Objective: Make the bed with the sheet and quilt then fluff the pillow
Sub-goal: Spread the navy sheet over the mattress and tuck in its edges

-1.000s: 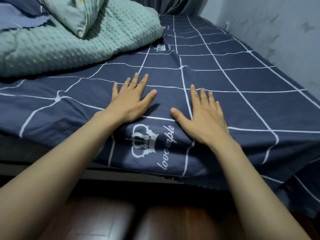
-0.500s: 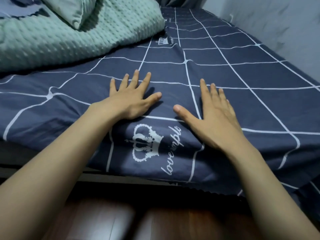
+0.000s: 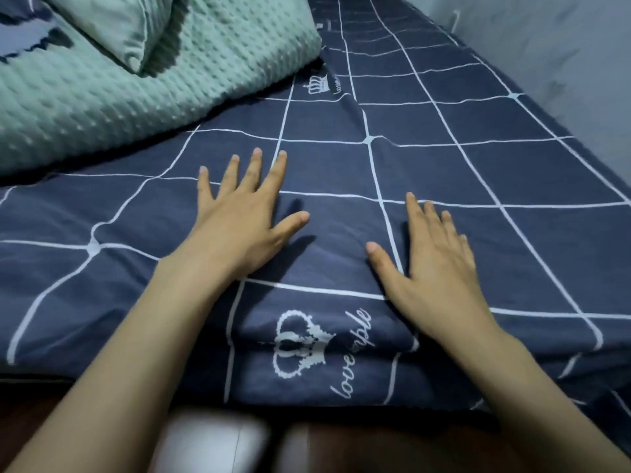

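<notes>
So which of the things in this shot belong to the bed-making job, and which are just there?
Part of the job:
- navy checked sheet, both palms flat on it
- left hand
- right hand
- mint quilt, bunched at the far left
- pillow, lying on the quilt

Just there:
- wall along the bed's right side
- dark wooden floor

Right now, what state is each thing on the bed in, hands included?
Sheet: spread over the mattress, a lengthwise crease between the hands, near edge hanging over the side.
Quilt: bunched in a heap at far left, not spread.
Pillow: lying on top of the quilt.
Left hand: open, flat on the sheet.
Right hand: open, flat on the sheet.
</notes>
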